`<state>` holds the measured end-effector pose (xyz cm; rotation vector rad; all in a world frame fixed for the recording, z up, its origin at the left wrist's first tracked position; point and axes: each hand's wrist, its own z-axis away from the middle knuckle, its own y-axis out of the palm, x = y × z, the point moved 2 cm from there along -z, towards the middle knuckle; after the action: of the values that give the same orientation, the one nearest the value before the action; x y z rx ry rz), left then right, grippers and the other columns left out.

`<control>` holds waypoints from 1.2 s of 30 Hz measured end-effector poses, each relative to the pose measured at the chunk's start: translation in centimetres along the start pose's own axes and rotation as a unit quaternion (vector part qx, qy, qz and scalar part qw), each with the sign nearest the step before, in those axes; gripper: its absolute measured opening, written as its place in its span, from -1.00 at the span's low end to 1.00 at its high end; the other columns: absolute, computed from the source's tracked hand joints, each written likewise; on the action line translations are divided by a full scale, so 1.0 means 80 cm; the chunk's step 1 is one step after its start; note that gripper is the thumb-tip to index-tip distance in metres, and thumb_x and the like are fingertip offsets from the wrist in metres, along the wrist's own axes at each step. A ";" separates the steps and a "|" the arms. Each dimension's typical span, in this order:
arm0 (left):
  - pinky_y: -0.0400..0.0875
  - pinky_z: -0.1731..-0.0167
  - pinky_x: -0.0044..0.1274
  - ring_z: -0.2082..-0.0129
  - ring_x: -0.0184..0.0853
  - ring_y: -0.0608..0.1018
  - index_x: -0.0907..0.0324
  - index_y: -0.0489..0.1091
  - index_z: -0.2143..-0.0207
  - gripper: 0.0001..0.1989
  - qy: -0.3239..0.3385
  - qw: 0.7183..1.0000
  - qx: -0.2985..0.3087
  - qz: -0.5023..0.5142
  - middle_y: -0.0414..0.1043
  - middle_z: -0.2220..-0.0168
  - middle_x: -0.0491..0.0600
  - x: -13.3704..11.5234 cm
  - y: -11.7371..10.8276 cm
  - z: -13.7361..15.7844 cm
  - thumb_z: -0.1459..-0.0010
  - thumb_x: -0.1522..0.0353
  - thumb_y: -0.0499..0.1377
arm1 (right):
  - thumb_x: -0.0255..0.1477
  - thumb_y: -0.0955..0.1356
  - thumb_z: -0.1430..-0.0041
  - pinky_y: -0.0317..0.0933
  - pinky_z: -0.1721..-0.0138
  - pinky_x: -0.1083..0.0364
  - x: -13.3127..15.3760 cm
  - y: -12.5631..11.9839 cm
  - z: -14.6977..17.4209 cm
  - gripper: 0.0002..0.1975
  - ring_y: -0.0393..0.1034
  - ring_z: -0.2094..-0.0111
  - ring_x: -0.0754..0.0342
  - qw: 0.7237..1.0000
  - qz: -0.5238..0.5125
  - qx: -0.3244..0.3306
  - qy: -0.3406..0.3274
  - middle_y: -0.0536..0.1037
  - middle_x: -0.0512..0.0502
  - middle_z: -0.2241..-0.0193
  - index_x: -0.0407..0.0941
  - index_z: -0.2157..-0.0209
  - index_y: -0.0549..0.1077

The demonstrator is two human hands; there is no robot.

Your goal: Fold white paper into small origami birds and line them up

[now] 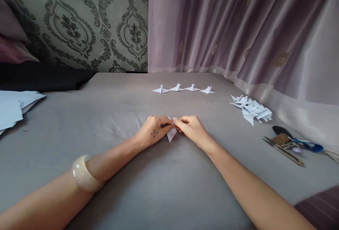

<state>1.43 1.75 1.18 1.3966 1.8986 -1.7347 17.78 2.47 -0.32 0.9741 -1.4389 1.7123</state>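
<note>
Between my two hands, over the middle of the grey sheet, is a small folded white paper figure [171, 135]. My left hand [155, 128] pinches it from the left with thumb and forefinger. From the right, my right hand [192, 128] pinches the same paper near its top, the fingertips of both hands almost meeting. A pointed white flap hangs below the fingers; the rest of the figure is hidden by them. Beyond my hands stands a row of several similar folded paper figures [178, 87], each with spread points at its sides.
A heap of folded white paper pieces [253, 109] lies at the right by the curtain [190, 25]. Nearer are scissors [284, 151] and a blue-handled tool [308, 144]. White paper sheets [16, 108] and a black cloth [45, 76] lie at the left.
</note>
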 end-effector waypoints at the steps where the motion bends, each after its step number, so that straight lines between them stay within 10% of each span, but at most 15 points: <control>1: 0.35 0.34 -0.60 0.36 -0.36 0.56 0.15 0.56 0.34 -0.82 0.005 1.000 -0.001 0.000 0.58 0.35 -0.08 0.000 0.000 0.000 -0.19 0.38 0.13 | -0.05 0.31 -0.09 0.22 0.41 0.14 0.000 -0.001 0.000 -0.57 0.39 0.44 0.09 1.000 0.001 0.000 0.002 0.51 -0.05 0.53 -0.14 0.48 0.54; 36: 0.32 0.37 -0.63 0.38 -0.39 0.53 0.11 0.57 0.31 -0.81 -0.058 0.995 0.015 0.078 0.58 0.37 -0.15 0.014 0.003 -0.003 -0.17 0.29 0.16 | -0.34 0.44 0.06 0.11 0.58 0.26 0.011 -0.016 0.001 -0.82 0.27 0.49 0.23 0.981 -0.134 0.089 0.104 0.49 -0.07 0.47 -0.20 0.46 0.53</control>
<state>1.11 2.41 0.34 1.3814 1.6642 -1.7371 18.49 2.64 1.04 1.0006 -0.9861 1.7044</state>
